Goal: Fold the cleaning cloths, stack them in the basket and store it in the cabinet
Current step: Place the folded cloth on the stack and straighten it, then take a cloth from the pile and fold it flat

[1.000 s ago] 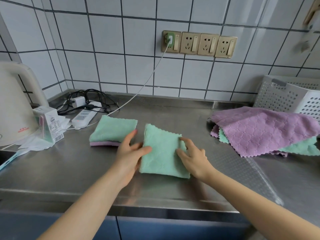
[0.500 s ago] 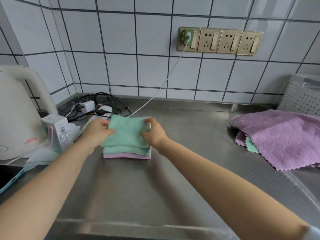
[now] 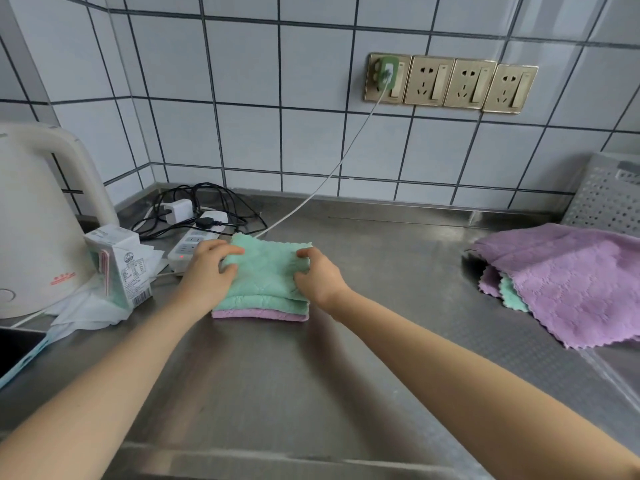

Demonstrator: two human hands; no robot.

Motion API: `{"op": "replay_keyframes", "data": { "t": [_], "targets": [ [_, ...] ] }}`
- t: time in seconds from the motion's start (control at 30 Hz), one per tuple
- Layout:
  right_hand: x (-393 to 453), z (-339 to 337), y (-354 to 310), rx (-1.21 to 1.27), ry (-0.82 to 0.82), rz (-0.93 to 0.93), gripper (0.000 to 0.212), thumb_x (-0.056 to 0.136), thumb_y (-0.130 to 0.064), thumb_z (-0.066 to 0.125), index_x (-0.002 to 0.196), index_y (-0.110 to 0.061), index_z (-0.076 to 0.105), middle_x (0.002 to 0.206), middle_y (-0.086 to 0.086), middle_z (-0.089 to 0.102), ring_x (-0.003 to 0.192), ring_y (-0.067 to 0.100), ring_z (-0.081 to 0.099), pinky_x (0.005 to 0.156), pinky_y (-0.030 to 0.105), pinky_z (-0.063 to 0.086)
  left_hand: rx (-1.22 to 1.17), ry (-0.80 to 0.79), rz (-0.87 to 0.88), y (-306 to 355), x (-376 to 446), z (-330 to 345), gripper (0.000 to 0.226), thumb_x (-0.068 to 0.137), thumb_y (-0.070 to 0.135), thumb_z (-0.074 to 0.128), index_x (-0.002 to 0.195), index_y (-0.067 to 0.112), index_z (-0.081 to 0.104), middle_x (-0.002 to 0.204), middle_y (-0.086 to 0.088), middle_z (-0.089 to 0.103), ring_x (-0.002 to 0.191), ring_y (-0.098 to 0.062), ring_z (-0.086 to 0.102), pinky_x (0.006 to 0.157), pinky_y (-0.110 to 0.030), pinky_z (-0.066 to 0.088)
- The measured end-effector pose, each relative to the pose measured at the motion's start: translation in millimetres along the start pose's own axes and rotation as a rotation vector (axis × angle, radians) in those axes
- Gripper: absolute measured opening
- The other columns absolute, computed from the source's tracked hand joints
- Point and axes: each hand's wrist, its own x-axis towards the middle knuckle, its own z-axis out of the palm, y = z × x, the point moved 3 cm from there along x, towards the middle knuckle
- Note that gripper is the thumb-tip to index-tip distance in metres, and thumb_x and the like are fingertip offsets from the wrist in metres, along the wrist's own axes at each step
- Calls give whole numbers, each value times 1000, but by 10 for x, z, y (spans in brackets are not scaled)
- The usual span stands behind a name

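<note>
Folded green cloth (image 3: 265,268) sits on top of small pile (image 3: 259,306) on counter (image 3: 311,375), near power strip (image 3: 194,245). Left hand (image 3: 211,268) and right hand (image 3: 317,275) pinch its side edges, fingers curled. Good step, I judge: align corners with pile, press flat, release gently. Unfolded purple cloth (image 3: 568,282) waits at right, beside basket (image 3: 606,199).

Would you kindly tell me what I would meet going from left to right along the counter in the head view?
Kettle → small carton → left hand → stack of folded cloths → right hand → unfolded purple cloth.
</note>
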Motion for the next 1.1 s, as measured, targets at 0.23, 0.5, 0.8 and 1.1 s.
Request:
{"op": "replay_keyframes", "data": {
  "t": [0.23,0.5,0.8,1.1],
  "targets": [
    [-101,-223,68,-258,-67,6,54,86,-27,55,137,-21,40,132,14,38,108,30,54,89,34,48,286,-114,-50,112,24,-72,36,86,10,59,122,13,63,139,-14,40,129,-31,37,109,-34,25],
    [-686,-1156,466,-498,40,-132,45,91,-25,49,134,-16,44,131,7,47,117,27,50,95,41,46,224,-46,270,1235,-230,150,33,80,6,61,112,14,66,117,-4,61,110,-25,55,96,-32,39],
    [-1534,-2580,1601,-789,287,-47,33,93,-15,46,126,-19,50,119,3,51,111,26,48,69,34,46,58,-250,430,2525,-763,1449,29,84,11,59,112,16,65,112,0,66,108,-21,56,96,-32,41],
    [-2107,-3712,2762,-816,538,243,45,80,-6,60,124,-13,52,121,13,46,100,40,50,72,45,51,87,-694,641,3492,-1193,2557,47,90,26,57,136,20,46,144,4,35,132,-13,35,109,-26,26]
  ]
}}
